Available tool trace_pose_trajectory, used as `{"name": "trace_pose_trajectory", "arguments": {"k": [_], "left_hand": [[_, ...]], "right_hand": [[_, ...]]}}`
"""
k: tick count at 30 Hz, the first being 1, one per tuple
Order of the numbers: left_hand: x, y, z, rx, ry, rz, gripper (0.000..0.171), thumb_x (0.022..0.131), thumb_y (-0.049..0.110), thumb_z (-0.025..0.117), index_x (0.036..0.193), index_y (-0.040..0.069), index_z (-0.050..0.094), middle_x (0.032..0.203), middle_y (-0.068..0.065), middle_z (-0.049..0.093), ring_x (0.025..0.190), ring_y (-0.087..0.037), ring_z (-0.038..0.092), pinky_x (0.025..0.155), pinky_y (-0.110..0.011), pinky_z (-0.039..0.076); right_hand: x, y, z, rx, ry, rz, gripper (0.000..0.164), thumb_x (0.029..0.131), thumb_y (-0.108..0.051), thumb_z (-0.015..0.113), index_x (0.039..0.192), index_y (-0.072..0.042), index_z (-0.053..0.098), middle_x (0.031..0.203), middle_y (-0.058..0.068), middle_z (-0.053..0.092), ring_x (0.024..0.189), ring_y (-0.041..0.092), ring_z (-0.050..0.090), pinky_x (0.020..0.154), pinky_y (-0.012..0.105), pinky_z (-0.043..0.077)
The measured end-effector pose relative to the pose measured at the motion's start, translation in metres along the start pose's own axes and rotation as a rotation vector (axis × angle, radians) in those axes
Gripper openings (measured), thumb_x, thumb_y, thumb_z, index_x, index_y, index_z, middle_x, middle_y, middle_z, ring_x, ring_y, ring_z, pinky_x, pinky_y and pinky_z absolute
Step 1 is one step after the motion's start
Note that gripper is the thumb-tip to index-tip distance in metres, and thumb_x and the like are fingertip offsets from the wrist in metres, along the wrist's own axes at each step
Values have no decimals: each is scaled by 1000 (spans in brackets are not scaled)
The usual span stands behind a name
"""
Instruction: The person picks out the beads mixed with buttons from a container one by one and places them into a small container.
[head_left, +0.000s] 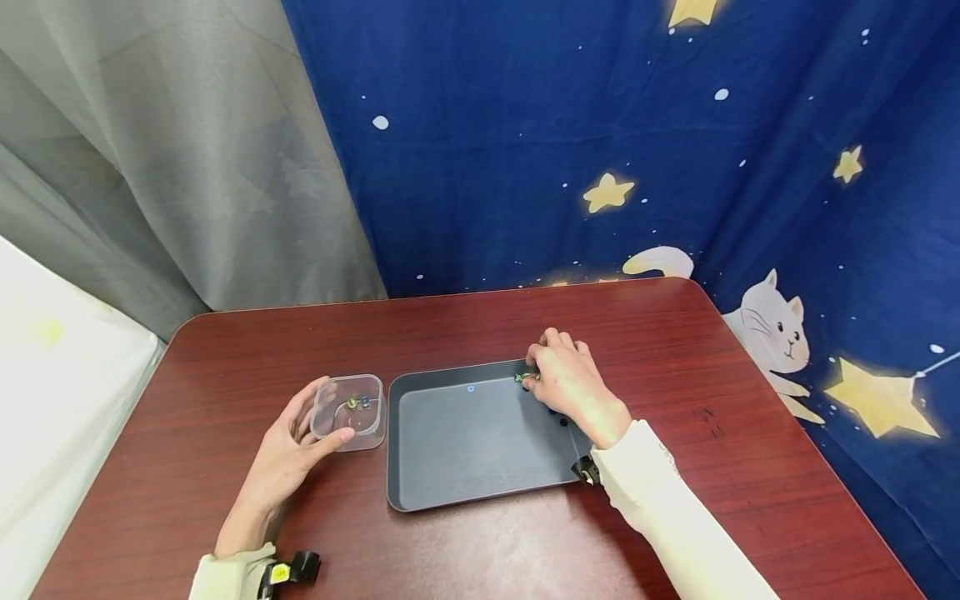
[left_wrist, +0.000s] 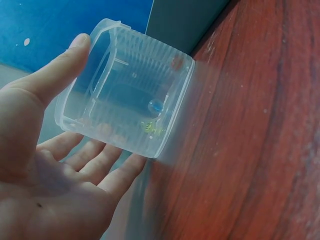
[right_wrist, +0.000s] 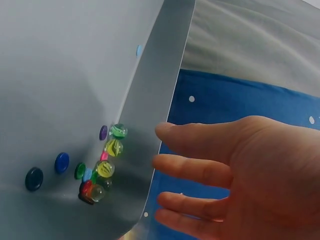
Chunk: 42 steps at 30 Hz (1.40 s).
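Observation:
My left hand (head_left: 281, 458) holds a clear plastic box (left_wrist: 137, 45) left of the grey tray (head_left: 480, 450), thumb at its rim and fingers against its side. Inside the box lie a bluish glass marble (left_wrist: 156, 106) and a yellow-green marble (left_wrist: 152, 128). Over the tray's far right corner is my right hand (head_left: 570, 379), fingers apart and holding nothing in the right wrist view. Near it, a green marble (right_wrist: 118, 131), yellow marbles (right_wrist: 105, 169) and coloured flat discs (right_wrist: 62, 162) cluster along the tray wall. In the head view the hand hides most of them.
A small light blue disc (head_left: 471, 389) lies by the tray's far wall. The tray and box are on a reddish-brown wooden table (head_left: 337, 333). Behind its far edge hang a blue star-patterned curtain (head_left: 495, 167) and a grey curtain (head_left: 187, 167).

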<state>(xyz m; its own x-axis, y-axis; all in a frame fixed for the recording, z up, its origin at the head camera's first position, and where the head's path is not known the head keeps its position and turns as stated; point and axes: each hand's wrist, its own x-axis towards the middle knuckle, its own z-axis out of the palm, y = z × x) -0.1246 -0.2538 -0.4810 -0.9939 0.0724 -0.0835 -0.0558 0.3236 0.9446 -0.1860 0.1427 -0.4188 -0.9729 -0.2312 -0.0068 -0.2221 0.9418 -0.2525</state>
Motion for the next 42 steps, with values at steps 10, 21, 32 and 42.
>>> {"name": "trace_pose_trajectory", "arguments": {"k": [10, 21, 32, 42], "left_hand": [[-1, 0, -1, -26, 6, 17, 84, 95, 19, 78, 164, 23, 30, 169, -8, 33, 141, 15, 38, 101, 0, 40], [1, -1, 1, -24, 12, 2, 85, 94, 21, 79, 164, 23, 30, 169, -8, 33, 149, 3, 37, 101, -1, 41], [-5, -1, -1, -15, -2, -22, 85, 95, 23, 78, 164, 25, 29, 171, -4, 31, 158, -16, 30, 99, -1, 42], [1, -1, -1, -28, 4, 5, 85, 95, 21, 79, 164, 23, 29, 170, -5, 32, 151, 2, 35, 101, -1, 40]], "right_hand": [[0, 7, 1, -24, -68, 63, 38, 93, -30, 78, 121, -5, 73, 121, 13, 56, 113, 31, 49, 92, 48, 40], [-1, 15, 3, -51, -81, 80, 36, 94, -29, 78, 121, -6, 73, 116, 14, 57, 109, 32, 50, 88, 48, 42], [-5, 19, 8, -62, -134, 92, 33, 94, -24, 78, 120, -6, 71, 114, 15, 58, 107, 31, 52, 88, 48, 46], [-2, 21, 6, -82, -154, 83, 26, 95, -21, 76, 116, -7, 72, 108, 13, 58, 99, 29, 52, 86, 47, 47]]}}
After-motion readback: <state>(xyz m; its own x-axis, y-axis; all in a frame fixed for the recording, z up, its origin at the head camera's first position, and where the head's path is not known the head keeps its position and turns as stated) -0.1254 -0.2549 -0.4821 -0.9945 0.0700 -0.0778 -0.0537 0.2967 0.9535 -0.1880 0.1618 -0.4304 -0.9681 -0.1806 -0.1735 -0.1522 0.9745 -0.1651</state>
